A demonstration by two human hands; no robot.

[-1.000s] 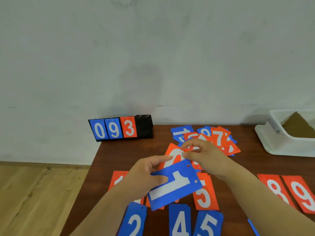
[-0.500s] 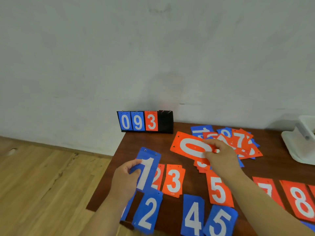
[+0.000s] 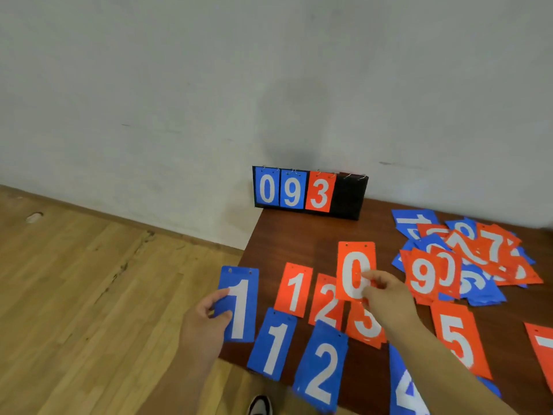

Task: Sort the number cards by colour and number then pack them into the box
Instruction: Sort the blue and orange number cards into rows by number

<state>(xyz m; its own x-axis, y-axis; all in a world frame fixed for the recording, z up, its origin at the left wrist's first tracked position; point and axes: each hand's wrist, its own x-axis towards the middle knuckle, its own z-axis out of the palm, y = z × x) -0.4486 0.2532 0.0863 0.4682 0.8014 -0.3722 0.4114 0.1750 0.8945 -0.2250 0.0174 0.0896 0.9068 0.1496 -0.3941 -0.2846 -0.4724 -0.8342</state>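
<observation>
Grips blue 1 card (image 3: 241, 298) in left hand (image 3: 205, 324) at seven o'clock. Pinches orange 0 card (image 3: 355, 265) in right hand (image 3: 387, 298) at five o'clock, hands apart.

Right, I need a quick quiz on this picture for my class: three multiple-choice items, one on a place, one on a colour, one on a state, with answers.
1. Where on the dark brown wooden table does the black flip scoreboard stand?
A. far left corner, by the white wall
B. near edge
C. the middle

2. What colour is the rectangular 0 card in the right hand?
A. blue
B. black
C. orange-red

3. What is the left hand doing?
A. lying flat and empty
B. gripping a blue rectangular 1 card
C. pointing at the floor

Answers:
1 A: it stands at the back corner against the wall.
2 C: a white 0 on orange-red.
3 B: thumb and fingers pinch the card's left edge.
</observation>
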